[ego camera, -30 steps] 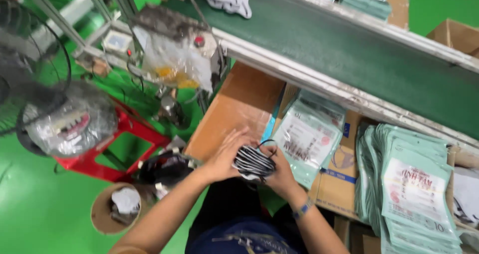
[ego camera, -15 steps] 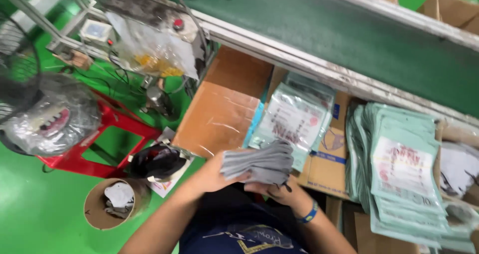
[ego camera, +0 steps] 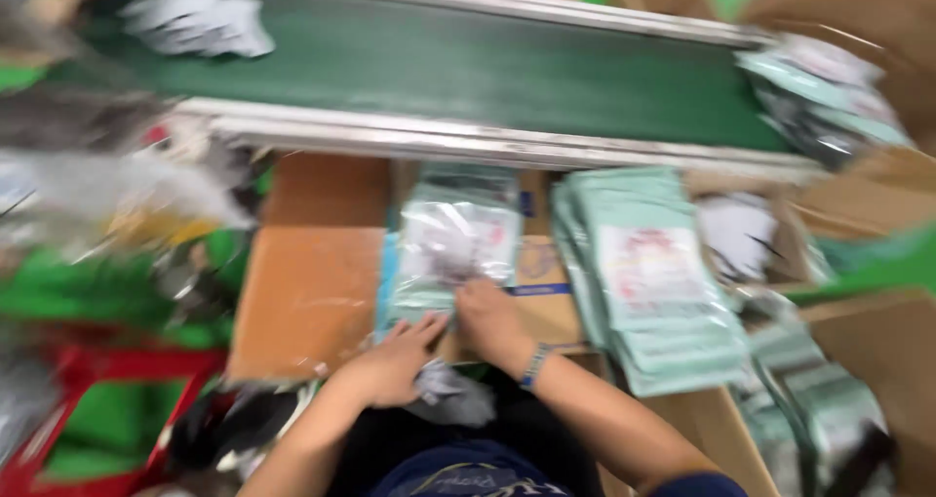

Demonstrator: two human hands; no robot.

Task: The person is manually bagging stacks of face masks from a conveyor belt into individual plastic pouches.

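Now, against the view of half a second ago: both hands have dropped from chest height to the near edge of the flat brown cardboard sheet (ego camera: 310, 297), and the folded grey knitted fabric piece (ego camera: 450, 392) no longer sits spread between the palms. It lies bunched low down, just under my left hand (ego camera: 390, 365) and close to my lap. The whole view is blurred by motion.

Item, left hand: fingers spread and laid flat, tips touching the lower edge of the clear plastic pouch with pale green borders (ego camera: 453, 248); its heel rests on or just over the grey fabric. Whether it actually pinches the fabric I cannot tell.

Item, right hand (ego camera: 492, 323): loosely curled, knuckles up, pressing on the bottom corner of the same pouch; a blue band sits at the wrist. Whether the fingers close around anything is hidden.

Item, grey fabric: crumpled, soft, light grey, partly covered by the left hand.

Item, surroundings: a fanned stack of pale green printed pouches (ego camera: 653, 273) just right of my right hand; beyond, a dark green conveyor belt with a metal rail (ego camera: 487, 73).
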